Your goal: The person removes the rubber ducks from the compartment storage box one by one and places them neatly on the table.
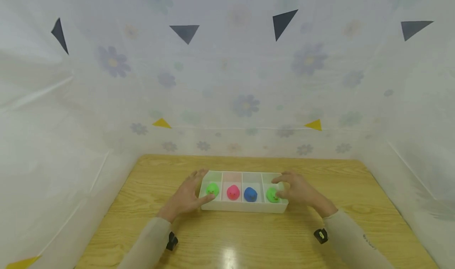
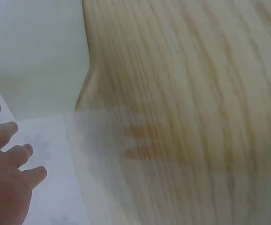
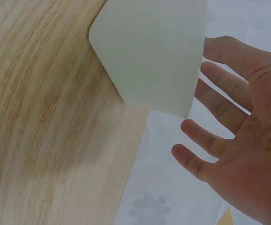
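Note:
A white four-part tray [image 1: 243, 207] stands on the wooden table with one small rubber duck in each section. From left to right they are a green duck [image 1: 212, 189], a pink duck [image 1: 233, 192], a blue duck [image 1: 250, 194] and another green duck [image 1: 272, 195]. My left hand [image 1: 186, 196] is at the tray's left end, fingers spread, thumb reaching over the front corner. At the right end is my right hand [image 1: 298, 188], its thumb overlapping the right green duck in the head view. Both wrist views show spread fingers beside the tray's outer wall [image 3: 149, 56]; the ducks are hidden there.
The wooden table [image 1: 231, 237] extends in front of the tray and to both sides. Behind it hangs a white flowered sheet [image 1: 227, 83] with dark and yellow triangles. White sheeting also closes off the left and right sides.

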The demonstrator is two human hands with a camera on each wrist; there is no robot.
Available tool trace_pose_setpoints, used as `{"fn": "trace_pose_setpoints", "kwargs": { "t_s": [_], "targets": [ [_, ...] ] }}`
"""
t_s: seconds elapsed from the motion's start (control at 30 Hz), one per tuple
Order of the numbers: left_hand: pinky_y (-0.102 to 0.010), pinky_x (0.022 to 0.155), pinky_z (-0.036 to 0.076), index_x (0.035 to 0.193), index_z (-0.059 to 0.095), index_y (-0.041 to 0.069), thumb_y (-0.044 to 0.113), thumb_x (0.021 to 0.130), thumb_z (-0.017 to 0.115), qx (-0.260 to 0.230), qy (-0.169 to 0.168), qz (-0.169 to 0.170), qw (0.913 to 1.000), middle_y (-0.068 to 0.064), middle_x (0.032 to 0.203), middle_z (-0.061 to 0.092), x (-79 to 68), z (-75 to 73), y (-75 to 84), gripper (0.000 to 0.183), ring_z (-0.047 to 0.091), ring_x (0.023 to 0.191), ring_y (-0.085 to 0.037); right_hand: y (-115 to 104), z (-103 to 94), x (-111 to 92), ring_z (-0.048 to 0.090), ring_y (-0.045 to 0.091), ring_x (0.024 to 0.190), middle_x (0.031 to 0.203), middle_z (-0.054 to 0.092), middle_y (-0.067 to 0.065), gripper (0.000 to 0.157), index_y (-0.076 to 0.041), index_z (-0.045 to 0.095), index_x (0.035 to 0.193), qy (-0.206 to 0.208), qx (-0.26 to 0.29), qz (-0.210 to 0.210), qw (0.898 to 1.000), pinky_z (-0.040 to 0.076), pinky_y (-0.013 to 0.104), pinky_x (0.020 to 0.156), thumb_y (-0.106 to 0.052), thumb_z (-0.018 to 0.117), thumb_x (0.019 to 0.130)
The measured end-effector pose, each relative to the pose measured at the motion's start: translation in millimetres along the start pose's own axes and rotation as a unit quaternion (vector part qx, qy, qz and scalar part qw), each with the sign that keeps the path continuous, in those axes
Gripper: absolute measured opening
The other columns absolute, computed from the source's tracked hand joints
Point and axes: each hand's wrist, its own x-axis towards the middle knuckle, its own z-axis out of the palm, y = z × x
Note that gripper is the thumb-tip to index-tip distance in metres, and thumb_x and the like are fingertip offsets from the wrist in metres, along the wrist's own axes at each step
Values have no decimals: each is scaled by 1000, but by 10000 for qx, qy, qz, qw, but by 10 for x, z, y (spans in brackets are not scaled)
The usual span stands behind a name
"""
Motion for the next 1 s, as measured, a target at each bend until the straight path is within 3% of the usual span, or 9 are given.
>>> {"fn": "trace_pose_setpoints", "kwargs": {
  "t_s": [0.1, 0.3, 0.57, 0.83, 1.0],
  "targets": [
    [-72, 125, 21, 170, 26, 20, 64, 96, 66, 4, -15, 23, 10000, -11, 174, 29, 1, 24, -13, 94, 21, 161, -45, 6, 22, -4, 45, 59, 141, 146, 57, 34, 40, -8, 77, 126, -116, -63, 6, 9999, 45, 75, 105, -19, 84, 88],
    [-69, 127, 19, 170, 26, 18, 64, 96, 65, 33, -32, 19, 10000, -13, 174, 28, 0, 56, -28, 95, 21, 162, -44, 23, 76, 13, 47, 59, 140, 136, 68, 24, 39, -6, 78, 123, -330, -261, -106, 9991, 46, 72, 107, -18, 85, 86],
    [-70, 127, 19, 168, 28, 12, 63, 96, 66, 143, 24, 84, 9999, -16, 174, 28, 11, 89, -59, 97, 22, 161, -47, 60, 139, 54, 61, 49, 126, 125, 74, 18, 35, -5, 80, 118, -329, -589, -283, 9973, 55, 61, 97, -16, 86, 86],
    [-67, 129, 18, 169, 21, 9, 65, 95, 66, 125, -85, -28, 9999, -16, 175, 23, -3, 80, -57, 103, 18, 162, -44, 93, 175, 77, 65, 37, 113, 117, 77, 11, 32, -6, 81, 116, -303, -794, -295, 9959, 56, 52, 90, -14, 86, 85],
    [-66, 129, 19, 170, 17, 13, 67, 95, 66, 104, -197, -206, 9995, -10, 177, 20, -3, 85, -48, 106, 15, 164, -39, 78, 199, 95, 65, 37, 114, 115, 78, 10, 31, -6, 81, 116, -261, -957, -270, 9947, 56, 52, 90, -14, 86, 86]
  ]
}}
